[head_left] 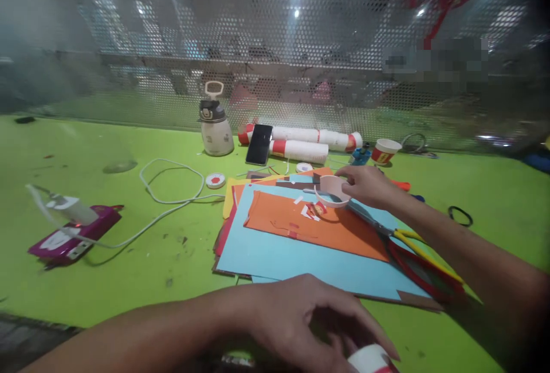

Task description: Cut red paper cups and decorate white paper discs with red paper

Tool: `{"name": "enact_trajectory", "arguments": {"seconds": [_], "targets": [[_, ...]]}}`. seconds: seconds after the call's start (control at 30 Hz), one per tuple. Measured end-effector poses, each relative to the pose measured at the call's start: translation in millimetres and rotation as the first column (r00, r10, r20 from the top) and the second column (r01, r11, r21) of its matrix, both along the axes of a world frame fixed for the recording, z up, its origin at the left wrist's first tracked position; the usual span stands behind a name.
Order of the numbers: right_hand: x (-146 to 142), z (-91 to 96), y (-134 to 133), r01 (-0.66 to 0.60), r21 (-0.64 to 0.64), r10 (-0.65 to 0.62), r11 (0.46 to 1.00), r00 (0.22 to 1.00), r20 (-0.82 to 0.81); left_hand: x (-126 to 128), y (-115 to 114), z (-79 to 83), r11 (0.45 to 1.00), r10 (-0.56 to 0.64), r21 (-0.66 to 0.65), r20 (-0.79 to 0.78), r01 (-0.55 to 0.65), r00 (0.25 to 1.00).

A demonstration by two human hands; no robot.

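Observation:
My right hand (365, 185) pinches the rim of a pale, short paper-cup ring (334, 200) above the stacked foam sheets. Light blue (275, 258) and orange (275, 212) sheets lie on top of that stack. Small red and white paper scraps (310, 211) are scattered on the orange one. Scissors (397, 232) with yellow and red handles rest on the sheets, partly behind my right forearm. At the bottom edge, my left hand (296, 318) curls around a white and red paper cup (372, 360), mostly cut off by the frame.
Behind the sheets lie long stacks of paper cups (301, 151), a phone (259, 144) and a single cup (385, 151). A bottle (217, 132) stands at the back. To the left, a purple power strip (73, 238) holds a charger with a white cable (150, 227).

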State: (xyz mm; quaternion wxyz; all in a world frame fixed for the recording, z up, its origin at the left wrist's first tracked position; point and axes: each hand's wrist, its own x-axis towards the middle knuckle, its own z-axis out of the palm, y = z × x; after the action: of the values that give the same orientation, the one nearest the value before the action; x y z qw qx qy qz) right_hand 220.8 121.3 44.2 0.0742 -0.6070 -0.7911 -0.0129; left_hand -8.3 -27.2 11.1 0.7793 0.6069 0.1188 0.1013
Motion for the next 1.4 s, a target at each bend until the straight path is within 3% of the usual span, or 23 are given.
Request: {"name": "enact_trajectory", "arguments": {"seconds": [0.2,0.3,0.4,0.5,0.67,0.83,0.9,0.97,1.07,1.13,1.27,1.33,1.4], "targets": [[-7.1,-0.2,10.4,-0.004,0.077,0.014,0.997,0.991,-0.131,-2.2,1.9,1.6,0.997,-0.081,0.011,0.027,0.081,0.996],[-8.8,6.1,3.4,0.043,0.130,-0.011,0.991,0.971,-0.237,-2.7,2.8,1.5,0.995,-0.063,-0.074,0.067,0.068,0.996],[-7.0,15.4,-14.4,0.065,0.165,0.000,0.984,0.931,-0.365,-2.3,7.5,0.4,0.980,0.085,-0.190,0.128,-0.060,0.988],[-5.1,25.5,-38.8,-0.014,0.118,0.068,0.993,0.880,-0.470,-5.3,17.3,4.2,0.926,0.300,-0.295,0.186,-0.238,0.936],[-7.4,35.8,-71.3,-0.226,0.004,0.184,0.974,0.778,-0.601,-26.3,39.5,28.4,0.766,0.633,-0.314,0.219,-0.560,0.743],[2.3,33.2,-77.5,-0.164,0.158,0.224,0.974,0.813,-0.538,-50.8,59.1,48.5,0.625,0.771,-0.226,0.327,-0.748,0.546],[10.7,31.4,-78.2,-0.139,0.138,0.191,0.981,0.828,-0.527,-56.6,65.0,50.1,0.548,0.824,-0.219,0.307,-0.807,0.476],[17.6,30.3,-80.9,-0.137,0.106,0.172,0.985,0.841,-0.512,-62.0,67.8,50.4,0.512,0.853,-0.216,0.245,-0.831,0.461],[21.8,27.9,-86.8,-0.186,0.095,0.209,0.978,0.856,-0.473,-78.1,63.8,52.3,0.436,0.896,-0.186,0.181,-0.880,0.406],[21.6,24.5,-89.3,-0.232,0.099,0.251,0.968,0.857,-0.451,-97.0,55.7,55.8,0.360,0.925,-0.167,0.193,-0.918,0.327],[19.4,17.3,-87.9,-0.298,0.069,0.299,0.952,0.860,-0.413,-140.6,33.5,66.6,0.087,0.966,-0.174,0.253,-0.981,0.041],[17.8,15.3,-85.8,-0.312,0.069,0.311,0.948,0.855,-0.416,-154.9,25.5,71.1,0.043,0.953,-0.200,0.303,-0.979,-0.020],[14.9,13.8,-84.3,-0.322,0.079,0.325,0.943,0.847,-0.421,-158.9,22.6,72.0,0.047,0.952,-0.234,0.304,-0.971,-0.027]]}}
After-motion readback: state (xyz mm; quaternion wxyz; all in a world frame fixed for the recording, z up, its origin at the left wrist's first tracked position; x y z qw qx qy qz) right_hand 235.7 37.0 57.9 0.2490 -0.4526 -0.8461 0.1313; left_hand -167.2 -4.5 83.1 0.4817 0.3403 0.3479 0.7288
